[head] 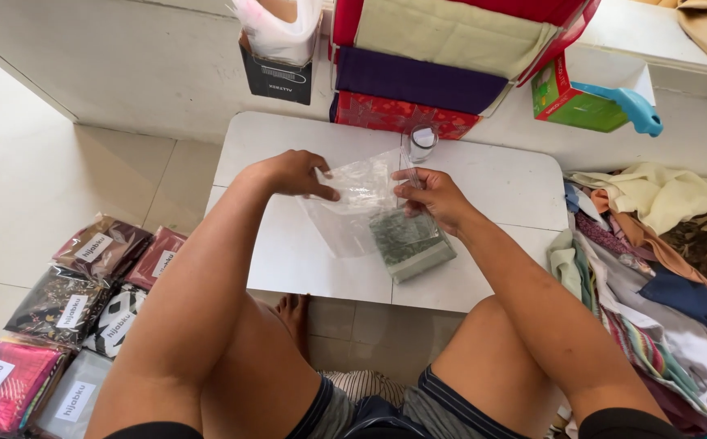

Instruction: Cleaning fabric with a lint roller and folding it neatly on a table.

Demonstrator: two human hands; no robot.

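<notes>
Head view: the person sits at a low white table (288,268), holding a clear plastic bag (353,203) by its open end. The left hand (292,172) pinches the bag's left edge between thumb and fingers; the right hand (433,195) is closed on the right edge. A folded green patterned cloth (409,242) lies inside, at the bag's lower right corner, just below the right hand and resting on the table. Sealing it neatly probably calls for keeping the mouth taut between both grips and the cloth flat. A small clear glass (422,143) stands behind the bag.
</notes>
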